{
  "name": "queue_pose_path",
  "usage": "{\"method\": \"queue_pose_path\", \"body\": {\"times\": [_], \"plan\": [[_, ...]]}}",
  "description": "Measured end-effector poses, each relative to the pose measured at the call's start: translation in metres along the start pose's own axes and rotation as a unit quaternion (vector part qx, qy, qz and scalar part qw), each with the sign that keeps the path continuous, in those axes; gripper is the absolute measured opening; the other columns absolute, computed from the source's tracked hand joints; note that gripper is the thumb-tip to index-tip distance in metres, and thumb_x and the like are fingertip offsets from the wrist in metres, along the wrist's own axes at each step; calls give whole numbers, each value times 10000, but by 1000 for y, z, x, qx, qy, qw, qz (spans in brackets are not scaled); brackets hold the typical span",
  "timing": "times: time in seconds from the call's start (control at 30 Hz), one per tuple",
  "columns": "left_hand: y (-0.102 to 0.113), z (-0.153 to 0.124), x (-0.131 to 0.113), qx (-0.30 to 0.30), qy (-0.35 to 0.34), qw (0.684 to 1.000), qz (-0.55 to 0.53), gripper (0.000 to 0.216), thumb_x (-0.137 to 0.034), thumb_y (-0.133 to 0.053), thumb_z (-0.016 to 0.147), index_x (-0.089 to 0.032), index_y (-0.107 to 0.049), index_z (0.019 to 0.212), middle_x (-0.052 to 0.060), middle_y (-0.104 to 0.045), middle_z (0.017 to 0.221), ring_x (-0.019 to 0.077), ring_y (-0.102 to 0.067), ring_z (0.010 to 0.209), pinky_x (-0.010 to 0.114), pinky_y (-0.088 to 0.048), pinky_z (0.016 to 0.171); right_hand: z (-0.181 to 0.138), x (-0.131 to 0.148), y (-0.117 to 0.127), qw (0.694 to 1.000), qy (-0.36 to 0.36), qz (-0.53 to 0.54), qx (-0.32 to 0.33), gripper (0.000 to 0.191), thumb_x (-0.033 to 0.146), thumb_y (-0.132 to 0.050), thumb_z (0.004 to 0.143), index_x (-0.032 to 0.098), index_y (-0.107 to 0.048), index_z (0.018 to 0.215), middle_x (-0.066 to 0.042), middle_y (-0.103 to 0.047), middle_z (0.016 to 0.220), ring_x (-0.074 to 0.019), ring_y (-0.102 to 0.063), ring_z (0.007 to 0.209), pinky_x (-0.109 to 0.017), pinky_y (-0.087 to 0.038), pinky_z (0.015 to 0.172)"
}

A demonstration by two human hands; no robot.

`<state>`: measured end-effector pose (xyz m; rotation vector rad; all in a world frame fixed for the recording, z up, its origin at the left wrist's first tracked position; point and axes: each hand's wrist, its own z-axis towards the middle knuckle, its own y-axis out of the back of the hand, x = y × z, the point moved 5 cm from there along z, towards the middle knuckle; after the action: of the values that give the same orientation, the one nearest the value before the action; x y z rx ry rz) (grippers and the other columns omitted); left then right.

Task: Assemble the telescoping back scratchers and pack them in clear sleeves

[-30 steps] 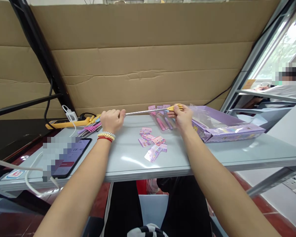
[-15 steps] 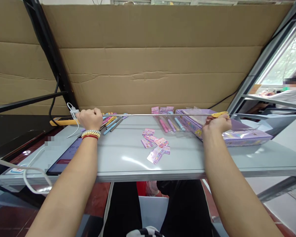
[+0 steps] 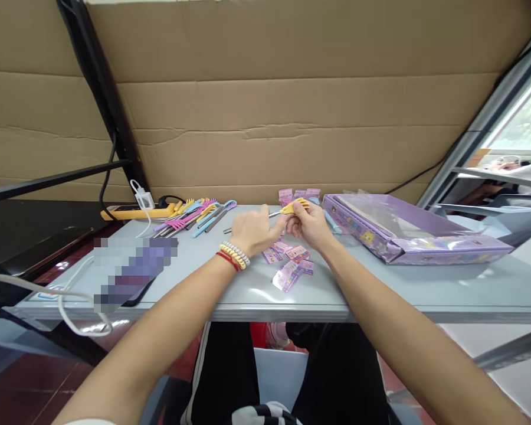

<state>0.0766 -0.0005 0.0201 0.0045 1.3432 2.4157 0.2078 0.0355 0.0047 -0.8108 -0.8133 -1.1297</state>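
A telescopic back scratcher with a yellow claw-shaped head (image 3: 294,206) and a thin metal rod is held over the table's middle, its rod short. My right hand (image 3: 308,225) is closed, pinching it near the yellow head. My left hand (image 3: 255,231), with beaded bracelets at the wrist, closes around the rod, which shows on both sides of it. Below the hands lie several small pink and purple cards (image 3: 287,275), partly covered by the hands. To the left is a pile of back scratchers (image 3: 194,217) with purple, pink, yellow and blue heads.
A purple open box (image 3: 380,245) with clear plastic in it stands on the right. Pink-topped clear packets (image 3: 299,193) lie at the back. On the left are a phone (image 3: 139,293), a white cable, a charger (image 3: 145,199) and a yellow power strip (image 3: 124,214). Cardboard (image 3: 265,106) walls the back.
My hands came together from far apart at the table's two sides. The back scratcher's long, stretched rod is now short. My view has turned slightly left.
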Motion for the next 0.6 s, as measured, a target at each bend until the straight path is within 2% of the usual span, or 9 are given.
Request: {"method": "queue_pose_path", "body": {"times": [0.1, 0.2, 0.33, 0.43, 0.5, 0.53, 0.6], "plan": [[-1, 3, 6, -22, -44, 996, -72, 242, -335, -397, 907, -185, -555, 1011, 75, -688, 834, 222, -646, 776, 320, -423, 655, -2, 0, 1, 999, -23, 33, 3, 479, 559, -777, 590, 163, -534, 703, 8, -620, 565, -94, -547, 366, -178, -358, 281], [-5, 7, 9, -14, -114, 984, -139, 193, -129, -409, 843, -182, -549, 966, 77, -675, 865, 200, -631, 799, 313, -447, 687, -7, -4, -6, 997, -60, 26, 43, 458, 514, -800, 566, 156, -557, 715, 7, -633, 596, -102, -565, 397, -186, -370, 293], [-11, 7, 6, 11, -206, 962, -179, 198, -97, -412, 827, -179, -593, 834, 86, -668, 878, 183, -621, 838, 313, -480, 769, -12, -10, -18, 991, -75, -22, 106, 465, 539, -753, 618, 167, -592, 848, 21, -641, 586, -108, -558, 389, -190, -363, 304], [-13, 8, 11, 20, -237, 950, -201, 199, -150, -481, 817, -158, -646, 928, 103, -668, 1008, 183, -615, 958, 309, -477, 864, -10, -12, -16, 993, -81, -16, 86, 479, 572, -719, 645, 177, -595, 885, 13, -650, 590, -115, -568, 397, -196, -360, 305], [-12, 15, 25, 16, -197, 960, -199, 265, -234, -541, 803, -157, -647, 1033, 99, -661, 1083, 196, -606, 1014, 317, -468, 906, -6, -12, -6, 996, -88, 12, 28, 487, 588, -714, 646, 173, -585, 867, 4, -655, 598, -123, -581, 412, -199, -359, 302], [-12, 19, 37, 6, -149, 972, -182, 301, -273, -556, 797, -156, -646, 1059, 100, -658, 1102, 209, -603, 1027, 330, -464, 919, -4, -11, 1, 996, -88, 21, -8, 485, 590, -709, 656, 169, -580, 860, 2, -654, 595, -120, -581, 412, -195, -355, 301], [-9, 27, 71, -30, -9, 994, -108, 327, -280, -529, 800, -144, -648, 1073, 124, -646, 1133, 248, -587, 1069, 369, -444, 944, -1, -9, 14, 993, -83, 21, -80, 475, 600, -682, 690, 160, -576, 833, 6, -636, 552, -101, -550, 377, -178, -323, 290]]}}
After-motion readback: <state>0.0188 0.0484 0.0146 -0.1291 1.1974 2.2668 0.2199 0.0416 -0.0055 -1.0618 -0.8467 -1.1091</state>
